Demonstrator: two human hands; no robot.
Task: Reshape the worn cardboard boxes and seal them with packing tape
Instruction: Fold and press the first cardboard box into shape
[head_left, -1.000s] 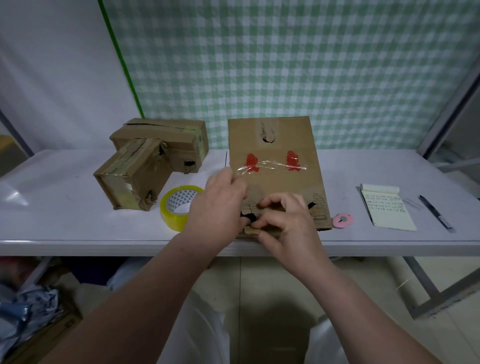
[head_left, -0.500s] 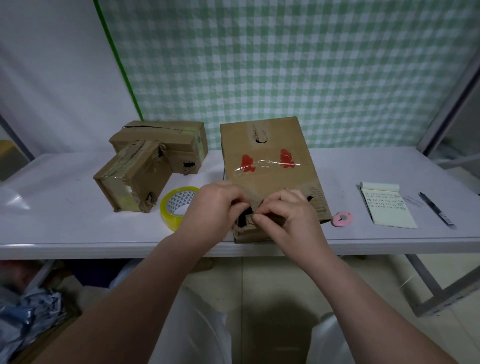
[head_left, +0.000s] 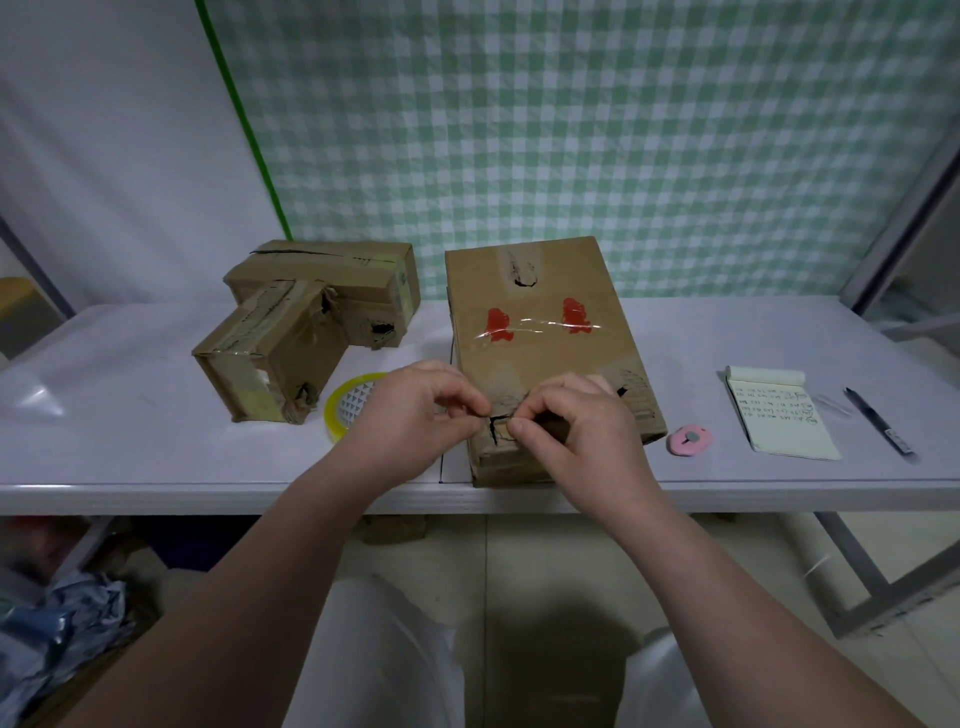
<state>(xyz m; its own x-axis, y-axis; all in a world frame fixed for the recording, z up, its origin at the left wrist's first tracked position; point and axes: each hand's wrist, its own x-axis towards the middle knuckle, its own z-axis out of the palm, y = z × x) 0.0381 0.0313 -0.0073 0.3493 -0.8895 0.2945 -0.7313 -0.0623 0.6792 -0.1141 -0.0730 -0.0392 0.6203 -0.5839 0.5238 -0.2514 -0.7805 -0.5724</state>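
Over the last second the left hand (head_left: 415, 415) came off the box (head_left: 540, 338) top. Its fingertips and those of the right hand (head_left: 576, 431) pinched the torn cardboard at the box's near end, at the front edge of the table (head_left: 130, 415). Tear apparently being closed, not yet taped. Tape roll (head_left: 353, 405) sat just left of the box, two smaller boxes (head_left: 291, 343) behind it. Nothing seemed to be in the way.

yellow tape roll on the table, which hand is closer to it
Left. The left hand partly hides the yellow tape roll; the right hand is farther right, pinching the brown cardboard box.
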